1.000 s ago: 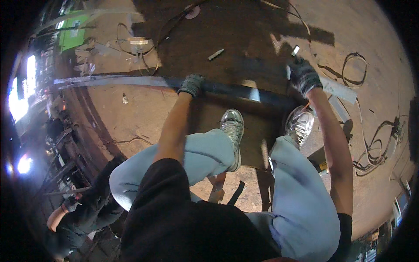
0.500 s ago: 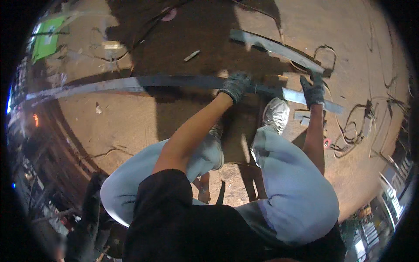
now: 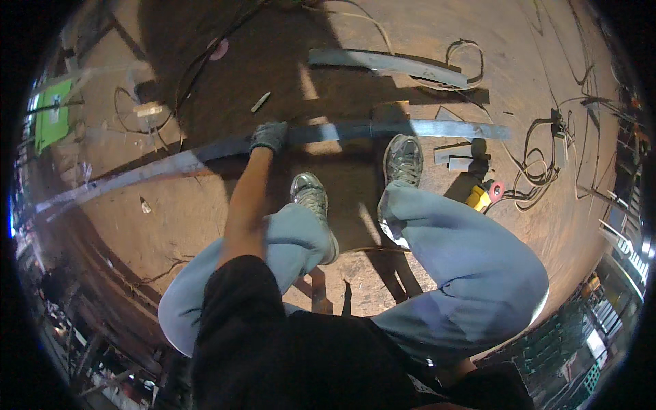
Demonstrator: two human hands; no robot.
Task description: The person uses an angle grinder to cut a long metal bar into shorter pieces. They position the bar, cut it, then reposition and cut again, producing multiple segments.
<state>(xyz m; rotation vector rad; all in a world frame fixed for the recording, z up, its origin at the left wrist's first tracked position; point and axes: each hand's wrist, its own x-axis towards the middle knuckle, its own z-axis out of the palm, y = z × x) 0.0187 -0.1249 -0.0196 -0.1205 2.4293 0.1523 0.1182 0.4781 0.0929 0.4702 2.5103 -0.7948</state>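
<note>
A long flat steel bar [image 3: 229, 147] lies across the floor in front of my feet. My left hand [image 3: 270, 137], in a dark grey knit glove, is closed over this bar left of its middle. The fingers curl down on its far side and are partly hidden. Out of sight is my right hand; only a bit of bare right arm [image 3: 454, 371] shows by my right thigh. Beyond the long bar lies a shorter steel strip [image 3: 386, 63]. A yellow angle grinder [image 3: 480, 197] with a pink disc rests beside my right knee.
Small steel plates [image 3: 465, 162] lie right of my right shoe [image 3: 403, 158]. Coiled cables [image 3: 540, 167] spread at the right. A pale marker-like stick [image 3: 260, 102] and a pink disc [image 3: 219, 49] lie farther off. A green panel [image 3: 53, 116] stands at far left.
My left hand has shifted leftward along the long bar. My right hand, formerly by the bar's right end with fingers spread, has drawn back out of view. The grinder now shows more fully.
</note>
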